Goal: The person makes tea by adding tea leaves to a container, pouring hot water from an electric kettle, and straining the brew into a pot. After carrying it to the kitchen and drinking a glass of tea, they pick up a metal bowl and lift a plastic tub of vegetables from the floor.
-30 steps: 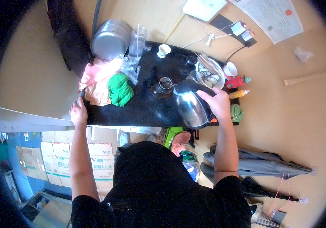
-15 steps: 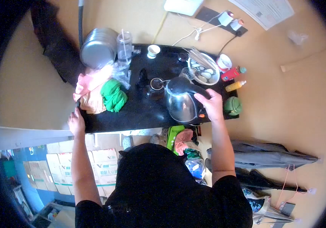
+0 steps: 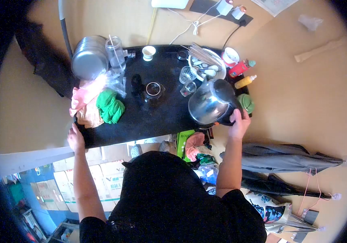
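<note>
My right hand (image 3: pixel 239 123) is closed around the black handle of a shiny metal electric kettle (image 3: pixel 208 104). The kettle is at the right part of the black table (image 3: pixel 161 117), its spout towards two small clear glasses (image 3: pixel 188 81). To its left is a glass teapot (image 3: pixel 153 91) with a dark handle. At the table's front left corner, my left hand (image 3: pixel 75 139) grips the edge; some of its fingers are hidden. Just beyond that hand lie a peach cloth (image 3: pixel 88 116), a pink cloth (image 3: pixel 85 94) and a green cloth (image 3: pixel 110 107).
A white bowl (image 3: pixel 223 73) with spoons and chopsticks stands at the back right. Near it are a red bottle (image 3: pixel 238 69), a yellow bottle (image 3: pixel 244 82) and a green jar (image 3: pixel 246 103). Stacked metal plates (image 3: pixel 88 60), a plastic cup (image 3: pixel 115 52) and a small cup (image 3: pixel 149 52) stand behind.
My right hand has moved the kettle rightwards, away from the teapot, and turned it. The small glasses now show fully. My left hand stays at the corner; the whole view has shifted a little.
</note>
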`<act>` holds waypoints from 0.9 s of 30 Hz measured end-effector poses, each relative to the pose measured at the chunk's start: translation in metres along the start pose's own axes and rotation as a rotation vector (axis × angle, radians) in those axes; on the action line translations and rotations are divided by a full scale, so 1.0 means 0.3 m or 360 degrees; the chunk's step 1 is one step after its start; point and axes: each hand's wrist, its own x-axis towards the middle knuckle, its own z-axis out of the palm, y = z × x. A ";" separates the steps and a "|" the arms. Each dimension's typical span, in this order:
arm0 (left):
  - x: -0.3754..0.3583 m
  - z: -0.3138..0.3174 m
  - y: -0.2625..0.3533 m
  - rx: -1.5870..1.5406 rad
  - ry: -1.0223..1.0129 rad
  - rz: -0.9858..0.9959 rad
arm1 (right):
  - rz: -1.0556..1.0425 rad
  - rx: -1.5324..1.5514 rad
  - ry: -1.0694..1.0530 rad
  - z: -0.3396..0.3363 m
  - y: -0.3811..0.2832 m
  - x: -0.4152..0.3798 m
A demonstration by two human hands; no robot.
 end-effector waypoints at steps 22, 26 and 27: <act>0.007 0.001 0.012 0.0057 0.0042 -0.0021 | -0.0083 -0.0289 0.0438 -0.127 0.130 0.097; -0.002 -0.008 0.018 0.0039 0.0067 0.0014 | -0.0165 -0.0366 0.0390 -0.142 0.175 0.075; 0.003 -0.005 0.009 0.0048 0.0073 0.0009 | -0.0166 -0.0333 0.0388 -0.155 0.194 0.069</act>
